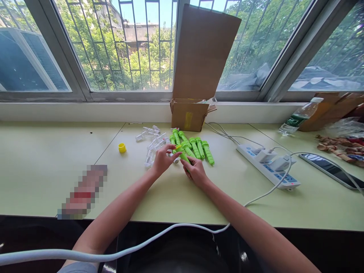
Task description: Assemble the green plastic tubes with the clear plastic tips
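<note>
My right hand (pixel 195 170) grips a green ribbed plastic tube (pixel 182 153) that lies low over the pale green table (pixel 42 167). My left hand (pixel 163 158) pinches the tube's upper end, where a small yellow cap (pixel 178 147) sits. Behind the hands lies a row of several more green tubes (pixel 196 147). To the left of them lie several clear plastic tubes (pixel 150 146). A loose yellow cap (pixel 122 148) rests further left on the table.
An open cardboard box (pixel 189 113) stands by the window sill. A white power strip (pixel 267 165) with plugs and cables lies at the right, a phone (pixel 331 170) beyond it. A water bottle (pixel 300 115) leans at the far right. A white cable (pixel 159 237) crosses the near edge.
</note>
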